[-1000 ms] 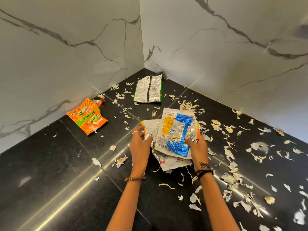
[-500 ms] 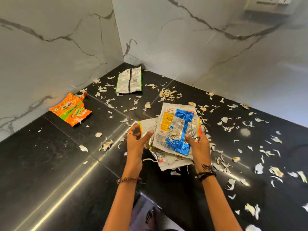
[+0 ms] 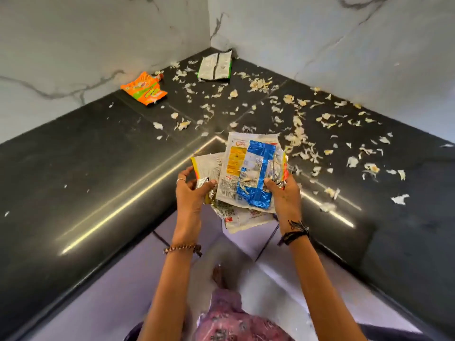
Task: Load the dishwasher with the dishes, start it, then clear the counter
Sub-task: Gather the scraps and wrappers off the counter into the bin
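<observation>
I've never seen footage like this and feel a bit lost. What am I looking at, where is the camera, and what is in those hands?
There is no machine here: a person wears a camera on the head, looking down at their own arms. The left hand and right hand together grip a stack of empty food wrappers, held above the inner corner of a black counter. On the counter lie an orange packet, a white and green packet near the marble wall corner, and many scattered pale peel scraps. Below is the floor.

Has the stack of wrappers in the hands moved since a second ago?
Yes. The stack of wrappers has come back from above the counter toward its front edge, now partly over the floor.
</observation>
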